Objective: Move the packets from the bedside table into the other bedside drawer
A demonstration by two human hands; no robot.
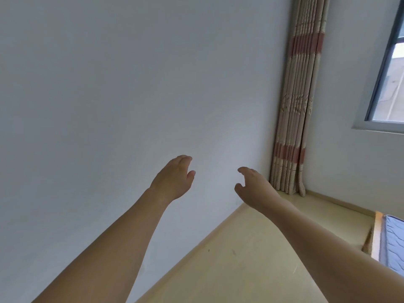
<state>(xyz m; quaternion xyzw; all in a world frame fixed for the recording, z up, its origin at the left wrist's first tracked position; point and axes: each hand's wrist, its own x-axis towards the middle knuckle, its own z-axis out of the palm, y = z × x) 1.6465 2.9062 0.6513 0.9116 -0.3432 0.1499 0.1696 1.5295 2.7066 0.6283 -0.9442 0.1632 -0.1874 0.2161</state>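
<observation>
Both my arms reach forward in front of a bare white wall. My left hand (175,178) hangs in the air with loosely curled fingers and holds nothing. My right hand (251,184) is a little to its right, fingers relaxed, also holding nothing. No packets, bedside table or drawer appear in the view.
A pale wooden floor (240,259) runs along the white wall (109,106). A beige curtain (295,106) with red stripes hangs in the corner beside a window (389,73). The corner of a bed (391,243) with a blue mattress shows at the right edge.
</observation>
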